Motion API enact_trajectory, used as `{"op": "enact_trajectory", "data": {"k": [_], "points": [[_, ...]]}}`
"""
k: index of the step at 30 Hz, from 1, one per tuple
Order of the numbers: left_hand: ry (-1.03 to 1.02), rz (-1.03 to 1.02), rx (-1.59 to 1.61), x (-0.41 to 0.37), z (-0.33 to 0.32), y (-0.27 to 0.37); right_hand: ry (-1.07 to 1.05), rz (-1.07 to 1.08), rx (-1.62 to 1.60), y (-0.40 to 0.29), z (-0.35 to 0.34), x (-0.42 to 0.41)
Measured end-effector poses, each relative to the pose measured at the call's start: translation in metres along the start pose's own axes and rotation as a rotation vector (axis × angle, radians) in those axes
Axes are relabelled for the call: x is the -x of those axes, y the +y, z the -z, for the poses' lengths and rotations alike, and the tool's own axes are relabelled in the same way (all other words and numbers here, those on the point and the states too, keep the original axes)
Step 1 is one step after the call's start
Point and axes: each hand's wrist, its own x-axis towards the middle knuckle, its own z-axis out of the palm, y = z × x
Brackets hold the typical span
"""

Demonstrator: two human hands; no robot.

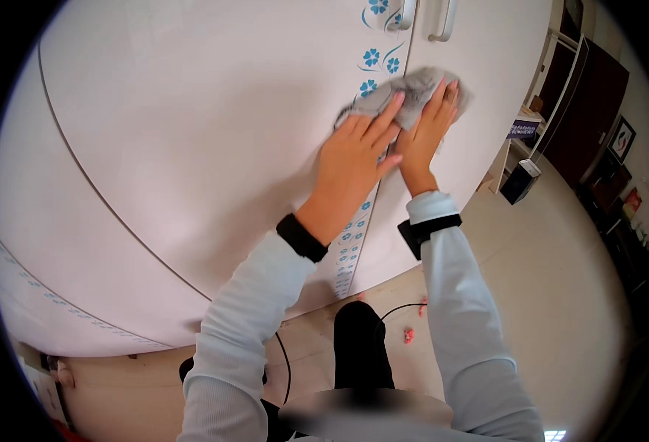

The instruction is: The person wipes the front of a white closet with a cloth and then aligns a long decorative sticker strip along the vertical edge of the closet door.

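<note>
A grey cloth lies bunched against the white wardrobe door, across the seam between two doors. My left hand presses the cloth's left and lower part with spread fingers. Close beside it, my right hand holds the cloth's right part flat against the right-hand door, its fingers pointing up. Blue flower decals run down the door edge, partly hidden behind the cloth and my left hand. Two pale door handles are above the cloth.
Small red scraps and a black cable lie on the pale floor near my legs. At the right stand a dark box, a white shelf unit and a dark door. Dark furniture lines the far right wall.
</note>
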Motion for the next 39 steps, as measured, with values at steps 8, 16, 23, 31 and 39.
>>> {"op": "enact_trajectory", "data": {"k": [8,16,23,31,39], "points": [[-0.229,0.018,-0.052,0.087,-0.044,0.041,-0.235,-0.032,0.02,0.038,0.026,0.115],[-0.031,0.144,-0.066,0.069,0.053,-0.033,-0.26,0.117,-0.104,-0.084,0.002,0.041],[0.036,0.398,-0.398,0.139,0.118,-0.089,-0.231,0.483,-0.176,-0.222,-0.041,0.004],[-0.06,0.63,-0.417,0.255,0.116,-0.079,-0.291,0.708,-0.084,-0.286,-0.055,0.085],[-0.219,0.769,-0.266,0.358,0.079,-0.041,-0.531,0.733,-0.154,-0.286,-0.053,0.188]]}}
